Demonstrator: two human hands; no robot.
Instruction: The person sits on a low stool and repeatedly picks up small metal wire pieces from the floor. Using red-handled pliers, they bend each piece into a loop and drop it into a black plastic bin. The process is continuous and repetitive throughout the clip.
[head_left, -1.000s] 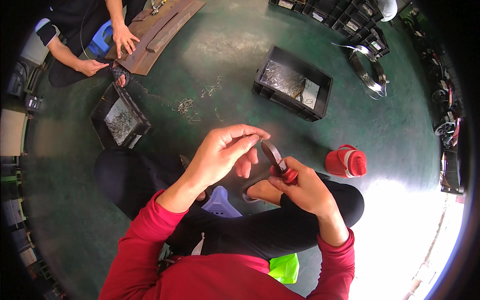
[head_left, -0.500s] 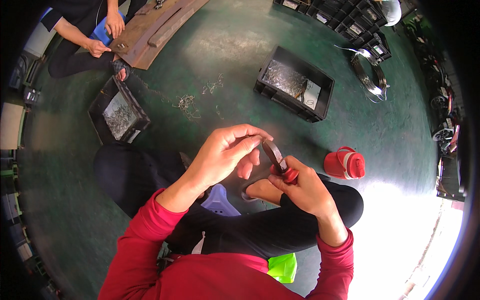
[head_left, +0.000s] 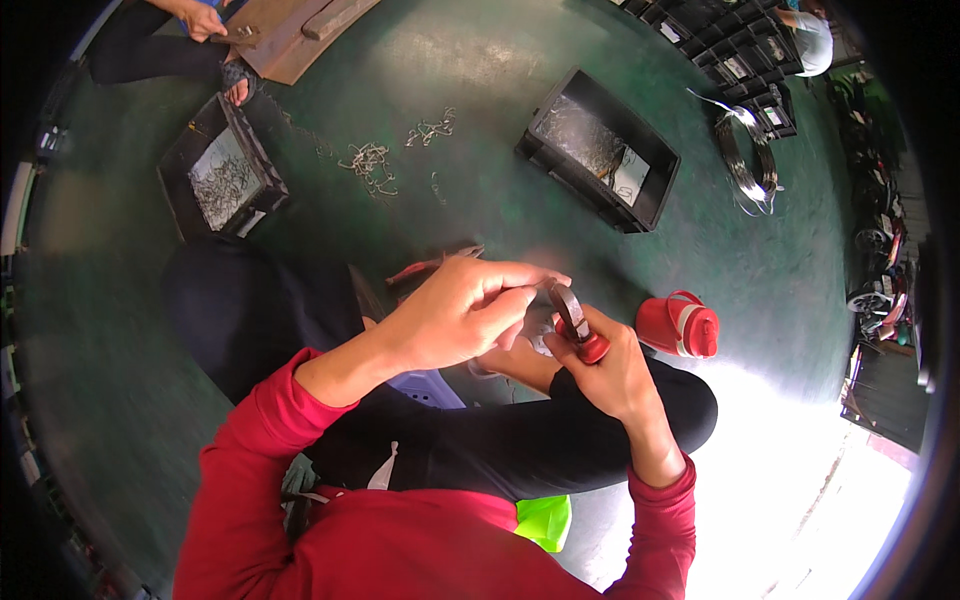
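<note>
My right hand [head_left: 612, 365] grips a pair of pliers [head_left: 570, 312] by its red handles, dark jaws pointing up and toward my left hand. My left hand [head_left: 462, 312] is pinched closed beside the jaw tips, index finger stretched along them. Whatever lies between thumb and finger is too small to make out. Both hands are above my crossed legs. Beyond my left wrist, partly hidden by it, a long reddish-brown thing [head_left: 425, 267] is on the floor. Bent wire pieces [head_left: 370, 168] lie in a loose heap farther off, with a second small heap [head_left: 432, 128] nearby.
Black crates with wire pieces stand at left [head_left: 178, 192] and ahead right [head_left: 652, 212]. A red jug [head_left: 680, 325] is right of my knee, a wire coil [head_left: 748, 160] farther off by stacked crates [head_left: 735, 62]. At far left, a co-worker's hand [head_left: 205, 22] is by a brown board [head_left: 275, 58].
My view has shifted, so the floor items sit higher. Both hands stay together at the pliers; the reddish-brown thing beyond my left wrist has come into sight.
</note>
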